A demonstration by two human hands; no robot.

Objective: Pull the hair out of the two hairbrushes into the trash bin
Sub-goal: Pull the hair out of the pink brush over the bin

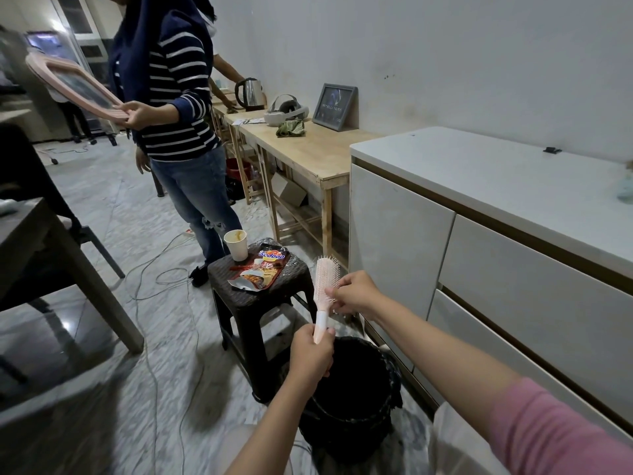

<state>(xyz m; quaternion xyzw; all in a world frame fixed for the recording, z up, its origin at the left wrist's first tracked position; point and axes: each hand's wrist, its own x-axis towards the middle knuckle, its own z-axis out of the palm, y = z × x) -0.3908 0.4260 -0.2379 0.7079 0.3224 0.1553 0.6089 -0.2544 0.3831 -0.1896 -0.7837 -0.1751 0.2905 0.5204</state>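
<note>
A pale pink hairbrush (pixel 324 282) stands upright above the black trash bin (pixel 356 399), bristles turned to the right. My left hand (pixel 312 354) grips its handle from below. My right hand (pixel 356 293) pinches at the bristles on the lower right side of the brush head; whether hair is between the fingers cannot be seen. The bin is lined with a black bag and sits on the floor right under my hands. A second hairbrush is not in view.
A dark woven stool (pixel 255 296) just left of the bin carries a paper cup (pixel 236 245) and a snack wrapper (pixel 263 269). A white cabinet (pixel 479 241) runs along the right. A person in a striped sweater (pixel 174 108) stands behind the stool holding a pink mirror. Cables cross the floor.
</note>
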